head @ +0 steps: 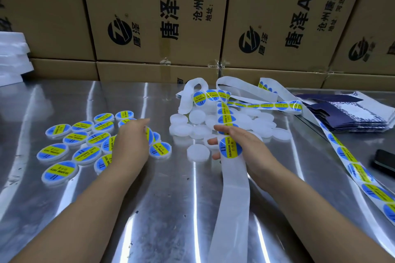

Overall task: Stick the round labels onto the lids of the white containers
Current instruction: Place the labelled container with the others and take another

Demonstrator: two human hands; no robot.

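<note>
On the left of the steel table (pixel 171 209) lie several white containers with blue-and-yellow round labels (pixel 57 130) on their lids. Over this group, my left hand (pixel 132 143) grips one labelled container (pixel 150 135), held tilted. Several bare white containers (pixel 197 116) are heaped at the centre, and one bare container (pixel 198 152) lies apart in front. My right hand (pixel 245 147) holds the label strip (pixel 234 181), a round label (pixel 230 148) lying across its fingers. The strip's bare backing hangs toward me.
More label strip (pixel 352 162) trails along the right side and loops behind the heap. A stack of dark blue flat cartons (pixel 352 113) and a black phone (pixel 384 162) lie at the right. Cardboard boxes (pixel 149 17) wall the back; white foam (pixel 10 55) sits far left.
</note>
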